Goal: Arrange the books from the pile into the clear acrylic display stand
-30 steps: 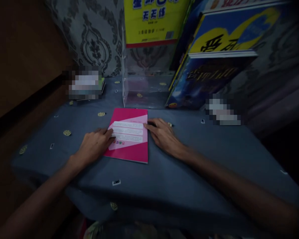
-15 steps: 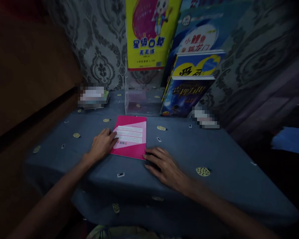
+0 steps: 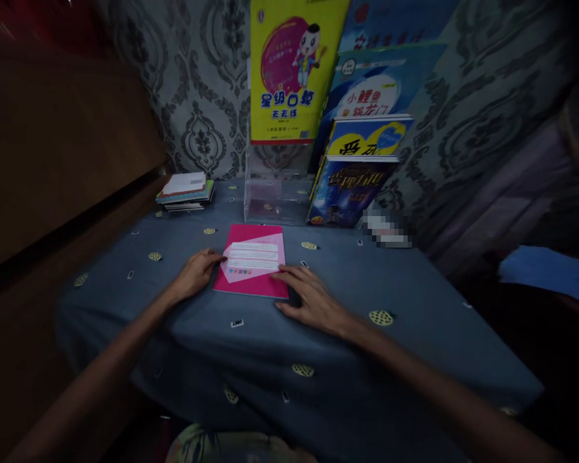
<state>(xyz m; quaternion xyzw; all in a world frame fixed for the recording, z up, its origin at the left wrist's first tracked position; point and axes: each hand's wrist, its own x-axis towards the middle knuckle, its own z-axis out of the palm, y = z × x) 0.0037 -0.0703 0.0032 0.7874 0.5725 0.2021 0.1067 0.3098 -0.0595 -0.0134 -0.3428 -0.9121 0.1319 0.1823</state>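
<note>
Right hand (image 3: pixel 311 298) has shifted onto the right edge of the pink book (image 3: pixel 253 260), fingers spread, gripping nothing. Left hand (image 3: pixel 196 274) touches the left edge; grip undetermined. Book lies flat on table (image 3: pixel 345 276); light, even pressure should steady it.

A book stack (image 3: pixel 186 191) lies near patterned wallpaper (image 3: pixel 202 138).

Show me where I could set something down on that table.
Widest is the bare cloth between the right hand, the pixelated item and the cloth's right edge. Smaller: between the left hand, book stack and left edge. It is crowded at the back, around the clear stand and upright books, and at the pink booklet, flanked by both hands.
</note>
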